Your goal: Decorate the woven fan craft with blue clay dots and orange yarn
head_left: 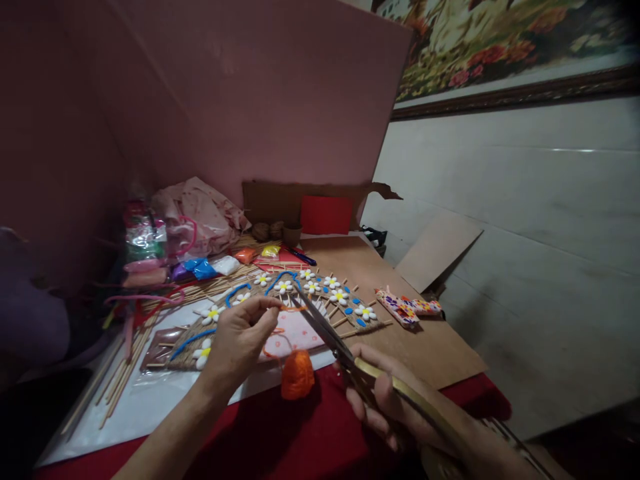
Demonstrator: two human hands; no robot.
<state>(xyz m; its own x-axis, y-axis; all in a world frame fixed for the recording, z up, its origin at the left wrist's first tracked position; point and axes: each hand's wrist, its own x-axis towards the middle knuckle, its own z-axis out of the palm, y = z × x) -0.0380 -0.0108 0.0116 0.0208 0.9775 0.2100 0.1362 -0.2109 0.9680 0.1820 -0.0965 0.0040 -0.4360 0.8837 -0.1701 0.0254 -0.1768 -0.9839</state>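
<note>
My left hand (243, 337) pinches a strand of orange yarn (294, 308) between thumb and fingertips. In my right hand (383, 393) is a large pair of scissors (327, 330) with dull gold handles, its blades parted around the strand. Below the blades hangs or rests a ball of orange yarn (297, 375); I cannot tell which. Behind both hands lies a fan-shaped craft piece of sticks and twine (373, 325), decorated with white daisies and blue shapes. A pink dotted cloth (295, 340) lies at its inner edge.
Wooden sticks (120, 377) lie on a white sheet (90, 427) at left. Bagged coloured clay (200, 268) and a pink bundle (200, 213) stand behind. A brown board (425, 353) covers the right side, with a flowered pouch (400, 307) on it. The tablecloth (240, 433) is red.
</note>
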